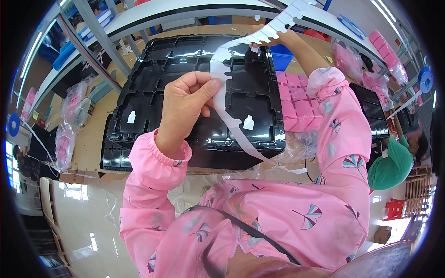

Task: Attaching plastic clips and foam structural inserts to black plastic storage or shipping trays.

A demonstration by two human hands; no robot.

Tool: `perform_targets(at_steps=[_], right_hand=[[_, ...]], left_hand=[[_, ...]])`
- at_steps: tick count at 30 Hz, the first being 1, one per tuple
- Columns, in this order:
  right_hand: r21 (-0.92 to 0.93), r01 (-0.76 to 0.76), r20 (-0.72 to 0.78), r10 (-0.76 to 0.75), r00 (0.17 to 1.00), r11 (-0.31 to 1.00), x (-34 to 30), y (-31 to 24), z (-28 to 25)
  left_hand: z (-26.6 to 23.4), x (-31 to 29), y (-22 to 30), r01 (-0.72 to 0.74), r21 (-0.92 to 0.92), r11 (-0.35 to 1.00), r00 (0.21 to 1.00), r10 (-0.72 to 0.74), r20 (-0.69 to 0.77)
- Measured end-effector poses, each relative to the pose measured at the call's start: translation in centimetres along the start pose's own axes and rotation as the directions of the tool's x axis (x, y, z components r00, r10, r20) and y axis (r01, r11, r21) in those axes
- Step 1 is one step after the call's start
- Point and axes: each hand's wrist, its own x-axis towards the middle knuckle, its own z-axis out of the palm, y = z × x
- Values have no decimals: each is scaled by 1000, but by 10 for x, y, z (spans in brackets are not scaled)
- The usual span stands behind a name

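Observation:
My left hand [189, 98] pinches a long white strip [219, 62] between thumb and forefinger. Notches run along one edge of this strip, which curls up past the far side and trails down toward my lap. Beyond it, my right hand [277, 38] reaches to the far right corner of a black plastic tray [190, 60]. Its fingertips, partly covered by the strip, are closed at a small white bottle-shaped label [255, 49]. Two similar pieces lie on the tray: one white label [131, 117] at left and another white label [248, 122] near the right front.
Pink bagged blocks [301, 99] and a blue bin [281, 58] stand right of the tray. A white shelf [185, 16] crosses behind it on grey metal posts [95, 41]. A person in green [393, 162] is at far right. Clear plastic bags hang over the table's front edge.

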Motion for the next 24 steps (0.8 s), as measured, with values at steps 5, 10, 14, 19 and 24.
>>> perform_targets(at_steps=[5,10,14,19,24], right_hand=[[14,12,9,-12,1000,1000,-10,-20,-10],[-4,19,-132,-20,991,1000,-16,-28,0],[-22,-48,-246,41,969,999,-29,-33,6],[-108,-171,-315,129,940,979,-50,-67,-4],[-281,-130,-554,-50,831,951,-52,-45,27]], left_hand=[[-5,-4,-4,-5,30,1000,1000,6,-11],[-3,-5,-4,-12,67,998,1000,13,-9],[3,-3,-1,-17,56,998,1000,16,20],[1,-7,0,-13,78,997,1000,13,-9],[3,-5,1,-6,105,994,1000,8,-18]])
